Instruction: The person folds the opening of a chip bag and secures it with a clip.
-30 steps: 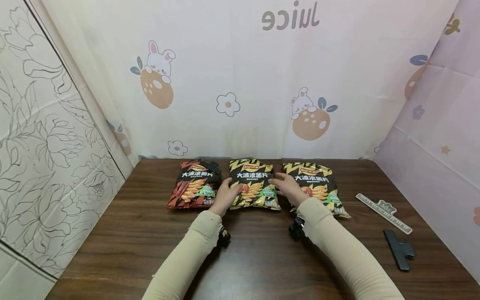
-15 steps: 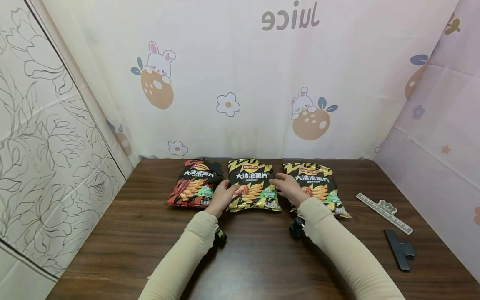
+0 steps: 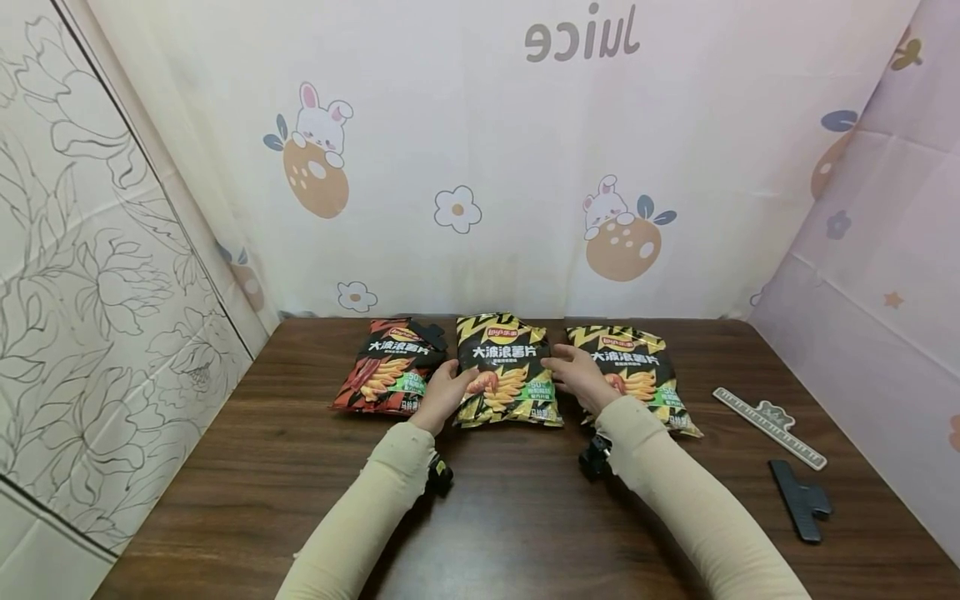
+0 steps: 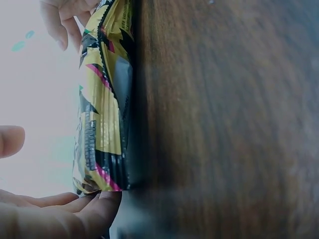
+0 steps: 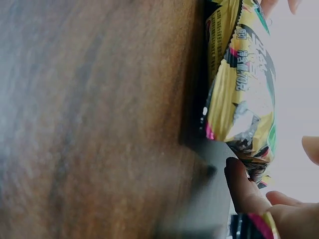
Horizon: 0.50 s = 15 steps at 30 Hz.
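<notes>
A black-and-yellow potato chip bag (image 3: 504, 360) lies face up between my two hands at the back of the table. My left hand (image 3: 441, 398) is at its left edge, thumb toward the printed front; in the left wrist view the fingers (image 4: 102, 211) reach the bag's edge. On the other side, my right hand (image 3: 583, 382) touches the right edge with fairly straight fingers. One fingertip (image 5: 235, 172) meets the bag's edge in the right wrist view, with the thumb apart from it. In both wrist views the bag looks puffed, standing thick over the wood.
A red chip bag (image 3: 386, 371) with a black clip (image 3: 431, 335) at its top corner lies left. Another yellow-and-black chip bag (image 3: 637, 367) lies right, partly behind my right hand. A white ruler-like clip (image 3: 768, 425) and a black clip (image 3: 801, 502) rest at the table's right.
My left hand has shifted left and slightly nearer. The middle bag's lower edge has come a little nearer. The red bag has turned slightly. My right hand has barely moved.
</notes>
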Motion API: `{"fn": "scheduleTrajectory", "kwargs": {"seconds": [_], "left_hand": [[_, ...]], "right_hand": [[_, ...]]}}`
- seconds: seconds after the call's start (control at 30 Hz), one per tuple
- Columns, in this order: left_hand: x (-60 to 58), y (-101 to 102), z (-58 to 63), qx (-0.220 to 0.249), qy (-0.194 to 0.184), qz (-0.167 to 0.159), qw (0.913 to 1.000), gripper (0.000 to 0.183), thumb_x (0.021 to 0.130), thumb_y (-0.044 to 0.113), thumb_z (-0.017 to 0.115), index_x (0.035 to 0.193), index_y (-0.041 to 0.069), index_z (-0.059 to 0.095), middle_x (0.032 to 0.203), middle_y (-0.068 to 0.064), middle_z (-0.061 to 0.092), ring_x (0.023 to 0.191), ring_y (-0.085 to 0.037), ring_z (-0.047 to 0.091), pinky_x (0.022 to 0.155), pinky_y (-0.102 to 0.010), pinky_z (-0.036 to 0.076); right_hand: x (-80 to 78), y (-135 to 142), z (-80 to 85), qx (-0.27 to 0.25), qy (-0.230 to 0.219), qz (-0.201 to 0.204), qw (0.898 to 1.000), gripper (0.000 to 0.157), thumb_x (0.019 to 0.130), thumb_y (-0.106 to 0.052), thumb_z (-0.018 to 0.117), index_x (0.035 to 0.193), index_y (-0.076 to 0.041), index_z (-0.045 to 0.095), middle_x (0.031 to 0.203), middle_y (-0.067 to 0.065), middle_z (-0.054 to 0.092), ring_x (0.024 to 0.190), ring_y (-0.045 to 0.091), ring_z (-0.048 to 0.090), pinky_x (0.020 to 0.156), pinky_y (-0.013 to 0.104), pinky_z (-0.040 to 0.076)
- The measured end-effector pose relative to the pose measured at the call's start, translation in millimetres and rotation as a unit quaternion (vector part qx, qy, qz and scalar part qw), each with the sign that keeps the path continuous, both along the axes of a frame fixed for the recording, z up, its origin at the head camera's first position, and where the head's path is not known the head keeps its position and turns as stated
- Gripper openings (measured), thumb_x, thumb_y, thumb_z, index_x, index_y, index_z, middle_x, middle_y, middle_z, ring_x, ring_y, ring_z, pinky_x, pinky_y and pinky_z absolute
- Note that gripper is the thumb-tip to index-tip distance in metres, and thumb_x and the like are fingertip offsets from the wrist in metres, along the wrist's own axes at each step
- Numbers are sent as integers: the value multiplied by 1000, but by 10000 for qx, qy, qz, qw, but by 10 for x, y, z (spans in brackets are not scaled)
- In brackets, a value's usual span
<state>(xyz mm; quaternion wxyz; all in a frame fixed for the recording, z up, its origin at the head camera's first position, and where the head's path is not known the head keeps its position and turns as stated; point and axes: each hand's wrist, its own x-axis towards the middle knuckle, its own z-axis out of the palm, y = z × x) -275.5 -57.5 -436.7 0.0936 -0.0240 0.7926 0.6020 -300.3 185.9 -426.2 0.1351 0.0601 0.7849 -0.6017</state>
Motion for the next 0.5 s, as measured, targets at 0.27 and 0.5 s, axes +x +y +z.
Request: {"fn": "scheduleTrajectory", "kwargs": {"seconds": [0.27, 0.5], "left_hand": [[5, 3, 17, 110, 59, 61, 9999, 71, 99, 33, 56, 153, 0, 25, 159, -22, 26, 146, -37, 29, 113, -53, 33], [43, 8, 62, 160, 118, 123, 9997, 71, 98, 33, 57, 153, 0, 25, 158, -22, 29, 145, -37, 31, 113, -53, 34]], "right_hand": [[20, -1, 15, 16, 172, -110, 9998, 65, 102, -19, 52, 156, -5, 20, 150, 26, 35, 136, 42, 42, 109, 51, 41], [57, -1, 61, 74, 281, -93, 9995, 66, 101, -17, 53, 156, -3, 19, 150, 27, 36, 134, 42, 44, 109, 50, 41]]}}
